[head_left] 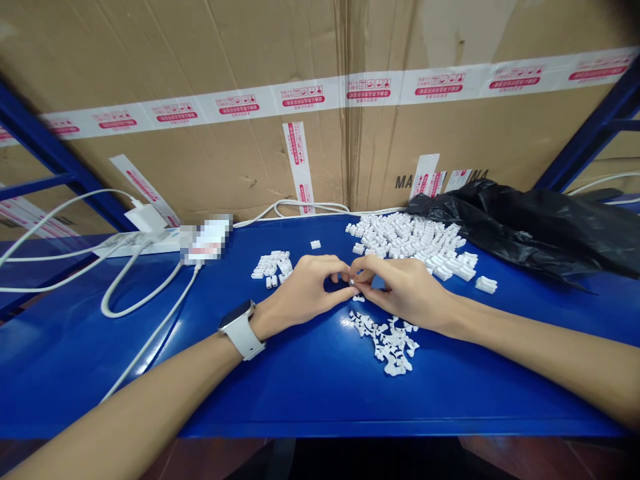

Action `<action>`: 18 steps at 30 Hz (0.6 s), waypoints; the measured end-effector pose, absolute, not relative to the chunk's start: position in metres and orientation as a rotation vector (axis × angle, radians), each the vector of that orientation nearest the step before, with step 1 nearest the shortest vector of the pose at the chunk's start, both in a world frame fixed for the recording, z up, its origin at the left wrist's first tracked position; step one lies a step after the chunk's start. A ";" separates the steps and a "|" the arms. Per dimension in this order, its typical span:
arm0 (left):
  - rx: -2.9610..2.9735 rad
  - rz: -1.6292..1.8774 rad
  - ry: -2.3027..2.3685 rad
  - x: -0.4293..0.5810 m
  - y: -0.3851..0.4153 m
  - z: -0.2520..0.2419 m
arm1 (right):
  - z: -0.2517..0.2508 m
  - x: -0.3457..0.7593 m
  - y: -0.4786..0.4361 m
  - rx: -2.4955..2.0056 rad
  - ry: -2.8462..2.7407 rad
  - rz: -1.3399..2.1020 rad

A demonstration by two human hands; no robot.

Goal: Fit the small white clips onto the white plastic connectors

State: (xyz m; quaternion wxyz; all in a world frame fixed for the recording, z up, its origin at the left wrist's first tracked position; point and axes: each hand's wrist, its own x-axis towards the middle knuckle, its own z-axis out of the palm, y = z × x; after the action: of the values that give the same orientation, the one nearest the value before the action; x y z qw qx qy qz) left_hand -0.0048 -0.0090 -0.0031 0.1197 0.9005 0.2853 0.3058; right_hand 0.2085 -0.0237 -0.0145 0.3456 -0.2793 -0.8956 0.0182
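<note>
Above the blue counter (280, 393), left hand (303, 290) and right hand (406, 290) share a narrow grip on a small white plastic piece (352, 282); loose white pieces (385, 343) lie just near.

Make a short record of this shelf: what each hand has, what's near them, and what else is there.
Left hand: fingertips pinching a small white plastic piece; white smartwatch on wrist
Right hand: fingertips on the same piece
Nearby: large heap of white plastic pieces beyond the hands; loose heap of white plastic pieces nearer; small heap of white plastic pieces to the left
Surface: blue metal shelf
Rest: white power strip; white cable; black plastic bag; cardboard carton
</note>
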 end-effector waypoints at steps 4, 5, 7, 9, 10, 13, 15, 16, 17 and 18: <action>2.633 0.900 0.817 -0.005 -0.010 -0.002 | -0.009 0.212 -0.024 -0.709 -2.417 0.007; 2.633 0.900 0.815 -0.005 -0.010 -0.002 | -0.008 0.213 -0.024 -0.712 -2.443 -0.005; 2.635 0.900 0.816 -0.005 -0.010 -0.001 | -0.007 0.214 -0.025 -0.723 -2.470 -0.025; 2.639 0.901 0.824 -0.005 -0.010 -0.001 | -0.008 0.214 -0.026 -0.727 -2.453 -0.029; 2.641 0.897 0.830 -0.005 -0.011 -0.001 | -0.008 0.214 -0.026 -0.726 -2.434 -0.019; 2.648 0.879 0.852 -0.005 -0.011 -0.001 | -0.012 0.212 -0.024 -0.732 -2.360 0.065; 2.652 0.873 0.856 -0.005 -0.011 -0.001 | -0.013 0.211 -0.023 -0.736 -2.312 0.120; 2.654 0.875 0.855 -0.006 -0.011 -0.002 | -0.014 0.211 -0.023 -0.737 -2.298 0.134; 2.657 0.877 0.854 -0.006 -0.011 -0.002 | -0.014 0.211 -0.023 -0.737 -2.292 0.137; 2.662 0.878 0.854 -0.006 -0.010 -0.002 | -0.015 0.210 -0.023 -0.737 -2.295 0.131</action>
State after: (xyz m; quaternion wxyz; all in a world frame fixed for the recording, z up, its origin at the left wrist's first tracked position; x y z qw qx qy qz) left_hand -0.0057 -0.0104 -0.0022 0.1058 0.9034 0.2897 0.2979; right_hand 0.2105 -0.0230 -0.0145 0.3559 -0.2853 -0.8885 0.0506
